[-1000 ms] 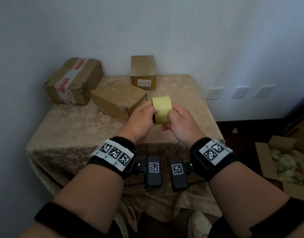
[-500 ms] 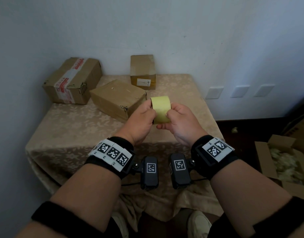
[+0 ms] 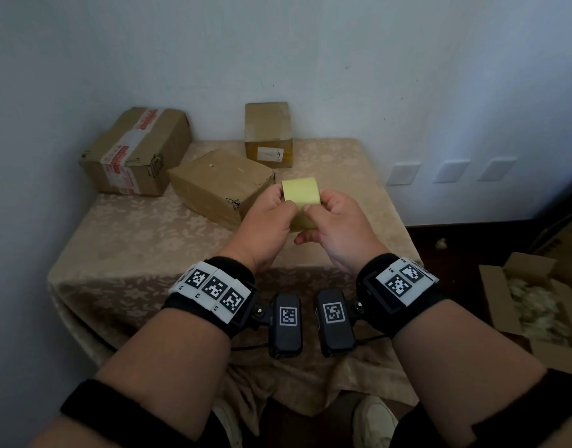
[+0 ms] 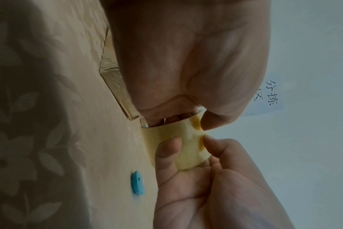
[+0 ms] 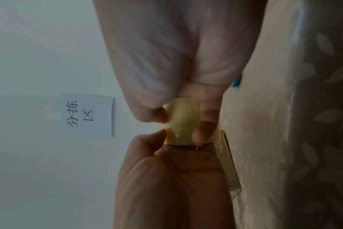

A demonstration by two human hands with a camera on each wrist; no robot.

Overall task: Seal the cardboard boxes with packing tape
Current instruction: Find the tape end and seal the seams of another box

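I hold a yellow roll of packing tape [image 3: 301,193] above the table, just right of the nearest cardboard box [image 3: 220,185]. My left hand [image 3: 271,221] grips the roll [image 4: 178,139] with fingers curled into its core. My right hand [image 3: 331,226] pinches the roll's outer face [image 5: 183,122] between thumb and fingers. Two other boxes stand at the back: one with red-printed tape [image 3: 136,150] at the left, a small upright one [image 3: 269,134] by the wall.
The table [image 3: 132,240] wears a beige patterned cloth and sits in a wall corner. A small blue object [image 4: 137,182] lies on the cloth under my hands. An open box with filling [image 3: 537,305] stands on the floor at the right. A paper sign [image 5: 87,115] hangs on the wall.
The roll has turned slightly in my hands, and my right thumb has shifted across its face. Both hands stay in about the same place.
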